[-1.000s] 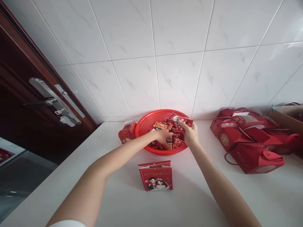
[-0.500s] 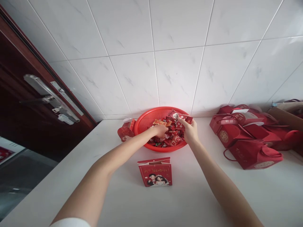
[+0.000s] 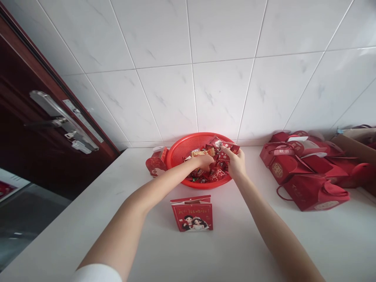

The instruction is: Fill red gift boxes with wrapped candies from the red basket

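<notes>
My left hand (image 3: 205, 162) reaches down into the red plastic basket (image 3: 178, 150) among wrapped candies (image 3: 217, 174). Its fingertips are hidden in the pile, so I cannot tell what they grip. Over the basket's right rim, my right hand (image 3: 236, 161) is closed on red candy packets (image 3: 225, 147) with white print, between thumb and fingers. Nearer to me, a red paper gift bag (image 3: 192, 217) with a cartoon bride and groom stands upright on the white table, its top open.
Left of the basket sits a small red box (image 3: 156, 162). Several red gift boxes (image 3: 299, 172) with handles are heaped at the right, beside a cardboard box (image 3: 349, 139). Tiled wall (image 3: 164, 98) rises behind; a dark red door (image 3: 35, 129) is at the left.
My left hand has shifted slightly right and deeper among the candies, and a yellow-orange wrapper there has moved. My right hand stays in place with its packets.
</notes>
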Available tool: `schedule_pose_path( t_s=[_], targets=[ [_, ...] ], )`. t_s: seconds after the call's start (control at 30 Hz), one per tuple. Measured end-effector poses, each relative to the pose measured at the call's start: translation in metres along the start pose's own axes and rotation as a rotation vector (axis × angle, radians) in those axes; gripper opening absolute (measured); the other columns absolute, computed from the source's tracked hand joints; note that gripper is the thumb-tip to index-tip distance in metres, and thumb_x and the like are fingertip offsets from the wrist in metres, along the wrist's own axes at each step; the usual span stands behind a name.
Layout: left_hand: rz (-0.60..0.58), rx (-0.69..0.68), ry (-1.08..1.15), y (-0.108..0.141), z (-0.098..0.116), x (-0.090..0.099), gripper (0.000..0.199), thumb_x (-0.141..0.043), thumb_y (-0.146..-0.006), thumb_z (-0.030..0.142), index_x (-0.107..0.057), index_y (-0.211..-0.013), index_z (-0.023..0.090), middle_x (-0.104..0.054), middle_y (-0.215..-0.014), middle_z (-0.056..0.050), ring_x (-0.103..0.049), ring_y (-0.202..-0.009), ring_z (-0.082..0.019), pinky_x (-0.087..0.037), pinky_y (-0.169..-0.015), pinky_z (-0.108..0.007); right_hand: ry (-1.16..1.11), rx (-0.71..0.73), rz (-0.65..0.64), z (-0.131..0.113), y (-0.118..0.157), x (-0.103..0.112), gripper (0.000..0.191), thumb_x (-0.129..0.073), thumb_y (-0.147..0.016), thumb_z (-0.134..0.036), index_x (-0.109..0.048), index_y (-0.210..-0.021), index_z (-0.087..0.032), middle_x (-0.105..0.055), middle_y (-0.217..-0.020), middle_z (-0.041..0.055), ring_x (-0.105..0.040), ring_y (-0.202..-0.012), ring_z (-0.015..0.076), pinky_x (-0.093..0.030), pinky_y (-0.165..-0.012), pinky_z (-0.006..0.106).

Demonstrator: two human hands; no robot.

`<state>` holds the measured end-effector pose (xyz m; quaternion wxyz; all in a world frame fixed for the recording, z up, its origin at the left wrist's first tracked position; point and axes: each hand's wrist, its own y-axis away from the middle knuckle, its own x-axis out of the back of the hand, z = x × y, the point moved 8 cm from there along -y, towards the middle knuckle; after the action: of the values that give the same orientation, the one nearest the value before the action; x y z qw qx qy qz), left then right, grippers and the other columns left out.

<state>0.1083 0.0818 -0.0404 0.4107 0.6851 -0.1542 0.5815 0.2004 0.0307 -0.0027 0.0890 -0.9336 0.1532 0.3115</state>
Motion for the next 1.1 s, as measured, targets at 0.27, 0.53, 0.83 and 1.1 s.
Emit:
schedule_pose_path(
  t_s=[0.27,0.53,0.83,1.1],
  targets=[
    [0.277,0.072,0.510,0.030,-0.028,0.028,0.020,-0.075,-0.075,0.037,-0.068,-0.076,0.019,-0.070,-0.078,-0.002,-0.063,-0.074,-0.020,-0.043,-0.064,-0.027,0.026,0.002,-0.045,-0.001,0.001,-0.002,0.032,-0.088,-0.056,-0.033,-0.070,-0.079,-0.020,-0.074,-0.072,0.0021,-0.071,-0.066,0.0239,-0.058,-0.060,0.034],
    [0.802,-0.003,1.270,0.114,-0.031,0.042,0.039,-0.076,-0.075,0.053,-0.070,-0.086,0.016,-0.068,-0.081,-0.002,-0.061,-0.074,-0.017,-0.046,-0.067,-0.027,-0.025,-0.226,-0.196,0.000,0.012,-0.019,0.031,-0.091,-0.055,-0.028,-0.073,-0.078,-0.018,-0.076,-0.079,0.0036,-0.070,-0.069,0.0202,-0.059,-0.062,0.030],
    [1.154,0.136,1.676,0.181,-0.023,0.031,0.037,-0.091,-0.053,0.035,-0.073,-0.080,0.018,-0.065,-0.070,0.002,-0.054,-0.058,-0.009,-0.041,-0.052,-0.021,0.048,-0.306,-0.506,-0.014,0.059,-0.058,0.026,-0.091,-0.062,-0.031,-0.074,-0.079,-0.020,-0.074,-0.077,0.0027,-0.070,-0.066,0.0200,-0.059,-0.060,0.030],
    [1.246,0.058,1.668,0.210,-0.011,0.036,0.042,-0.089,-0.060,0.046,-0.061,-0.074,0.018,-0.064,-0.068,0.003,-0.061,-0.055,-0.011,-0.053,-0.056,-0.024,0.202,-0.210,-0.628,-0.049,0.079,-0.069,0.035,-0.093,-0.055,-0.027,-0.072,-0.083,-0.019,-0.071,-0.070,-0.0003,-0.066,-0.059,0.0167,-0.056,-0.059,0.029]
  ],
)
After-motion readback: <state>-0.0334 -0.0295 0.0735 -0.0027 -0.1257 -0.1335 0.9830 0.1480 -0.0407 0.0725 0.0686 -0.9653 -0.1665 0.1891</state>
